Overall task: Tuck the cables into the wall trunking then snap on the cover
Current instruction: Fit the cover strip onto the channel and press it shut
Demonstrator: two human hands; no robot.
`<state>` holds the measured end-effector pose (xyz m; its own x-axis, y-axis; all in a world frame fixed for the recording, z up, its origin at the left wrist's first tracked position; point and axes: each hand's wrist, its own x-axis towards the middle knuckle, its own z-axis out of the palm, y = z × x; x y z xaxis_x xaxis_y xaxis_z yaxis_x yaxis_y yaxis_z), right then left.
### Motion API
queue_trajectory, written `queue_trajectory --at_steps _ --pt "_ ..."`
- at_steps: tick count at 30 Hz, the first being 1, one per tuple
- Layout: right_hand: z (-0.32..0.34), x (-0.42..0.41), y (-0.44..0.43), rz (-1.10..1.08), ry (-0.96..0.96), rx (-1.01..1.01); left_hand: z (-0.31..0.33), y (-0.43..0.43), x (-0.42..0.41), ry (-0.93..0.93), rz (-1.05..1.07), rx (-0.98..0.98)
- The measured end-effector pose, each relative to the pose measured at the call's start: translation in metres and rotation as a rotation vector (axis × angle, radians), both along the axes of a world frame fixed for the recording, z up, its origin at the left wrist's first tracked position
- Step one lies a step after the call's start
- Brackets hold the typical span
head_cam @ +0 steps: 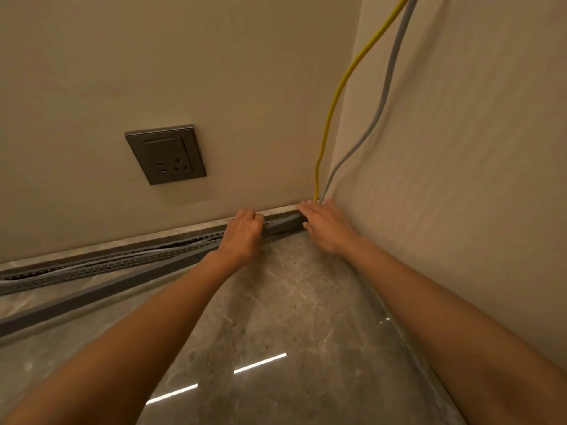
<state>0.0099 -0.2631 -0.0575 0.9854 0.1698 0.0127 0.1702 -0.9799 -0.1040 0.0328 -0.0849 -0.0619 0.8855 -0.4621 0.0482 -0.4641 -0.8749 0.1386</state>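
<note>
Beige textured walls meet in a corner above a polished grey marble floor [276, 317], and along the foot of the back wall runs the dark grey slotted plastic wall trunking [129, 262]. Its long dark grey plastic cover strip [92, 294] is seated only at the corner end, where a short stretch sits over the channel between the 2 hands; to the left it angles away from the trunking and lies out on the floor, well apart from the channel at the far left. Grey cables [101, 261] lie along the open channel, 1 of them bulging slightly near the rim. The left hand [242, 234] rests on the cover with its fingers curled down together over the top edge, pressing rather than gripping so far as can be seen. The right hand [325, 225] lies flat at the corner end, fingers extended and close together on the cover. Just behind it a thin yellow cable [334, 96] and a pale grey cable [383, 96] drop down the corner and enter the trunking. A dark grey wall socket [165, 154] sits higher on the back wall, clear of the work. The step in hand looks like snapping the cover on from the corner outward. The risk is that a raised cable gets pinched under the lip, so the cover fails to latch or springs off; pressing unevenly on the splayed strip could also twist it or unseat the corner end.
</note>
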Motion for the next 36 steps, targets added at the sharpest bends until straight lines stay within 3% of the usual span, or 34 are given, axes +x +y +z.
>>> queue_trajectory --at_steps 5,12,17,28,36 --pt "-0.010 0.005 -0.003 -0.089 -0.057 -0.005 0.001 -0.004 0.009 0.204 -0.001 -0.075" --pt "-0.008 0.013 -0.016 -0.136 0.077 0.004 0.009 0.001 0.019 0.299 0.048 -0.044" --pt "-0.001 0.016 -0.018 -0.122 0.093 0.148 0.015 0.005 0.024 0.357 -0.002 -0.036" --pt "0.000 0.020 -0.017 -0.090 0.088 -0.014 0.012 -0.002 0.031 0.342 -0.038 0.033" --pt "0.003 0.013 -0.015 -0.078 0.034 -0.012 0.019 0.001 0.035 0.400 -0.076 0.028"
